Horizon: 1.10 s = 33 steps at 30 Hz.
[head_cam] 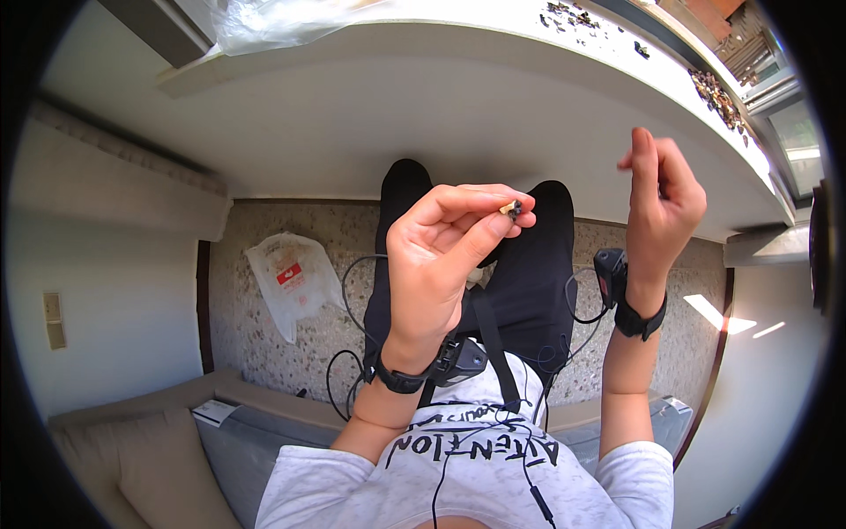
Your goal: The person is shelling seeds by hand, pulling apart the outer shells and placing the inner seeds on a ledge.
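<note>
My left hand [439, 248] is raised in front of my knees. Its thumb and fingertips pinch a small crumpled dried piece [511, 209], partly black and partly pale yellow; I cannot tell exactly what it is. Farther right, my right hand [664, 188] is held up below the white windowsill [462, 14], apart from it, with the fingers curled in and the thumb upright. No object shows in its grip, though the palm side is partly hidden. On the sill lie scattered dark dried bits [572, 16] and, at the right, a heap of mixed brown and pale pieces [717, 99].
A clear plastic bag [277, 23] rests on the sill at upper left. Another plastic bag [294, 278] lies on the speckled floor [244, 344]. Cables [345, 291] loop beside my legs from wrist-worn devices [462, 360]. Behind me is a sofa [158, 456]; an open window [793, 145] stands right.
</note>
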Each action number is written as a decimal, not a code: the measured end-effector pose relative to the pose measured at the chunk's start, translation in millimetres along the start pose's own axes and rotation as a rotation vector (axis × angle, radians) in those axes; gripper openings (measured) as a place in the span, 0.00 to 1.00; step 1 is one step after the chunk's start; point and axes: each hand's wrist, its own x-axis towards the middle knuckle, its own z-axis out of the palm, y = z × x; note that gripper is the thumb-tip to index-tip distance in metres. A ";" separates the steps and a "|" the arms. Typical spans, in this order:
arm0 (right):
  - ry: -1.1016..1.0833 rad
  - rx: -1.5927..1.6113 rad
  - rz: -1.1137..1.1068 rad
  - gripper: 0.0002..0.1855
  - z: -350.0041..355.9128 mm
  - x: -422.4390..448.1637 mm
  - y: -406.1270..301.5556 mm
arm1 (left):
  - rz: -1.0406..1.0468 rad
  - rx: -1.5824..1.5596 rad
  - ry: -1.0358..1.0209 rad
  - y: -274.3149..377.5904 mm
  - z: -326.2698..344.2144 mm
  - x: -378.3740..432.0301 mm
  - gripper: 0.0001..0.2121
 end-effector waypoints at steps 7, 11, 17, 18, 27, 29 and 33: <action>-0.254 0.145 -0.100 0.20 13.4 -10.9 -43.3 | -0.053 -0.146 -0.063 13.4 -14.4 3.8 0.06; -0.319 0.378 0.146 0.05 28.2 -39.7 -55.4 | 0.043 -0.154 -0.070 4.9 -25.2 4.9 0.07; -0.344 0.720 0.424 0.04 34.6 -50.9 -50.4 | 0.163 0.073 -0.037 -3.1 -24.2 3.5 0.07; -0.339 0.732 0.410 0.04 34.1 -50.2 -47.6 | 0.199 0.132 -0.031 -4.2 -22.4 4.0 0.07; -0.352 0.812 0.508 0.05 18.9 -44.3 -20.2 | 0.457 0.597 0.018 -26.2 -2.2 6.2 0.10; -0.338 0.826 0.525 0.04 17.6 -46.6 -11.6 | 0.435 0.630 0.005 -31.5 -1.1 6.9 0.10; -0.301 0.795 0.519 0.04 11.9 -50.5 4.0 | 0.305 0.638 -0.020 -33.9 9.2 6.6 0.09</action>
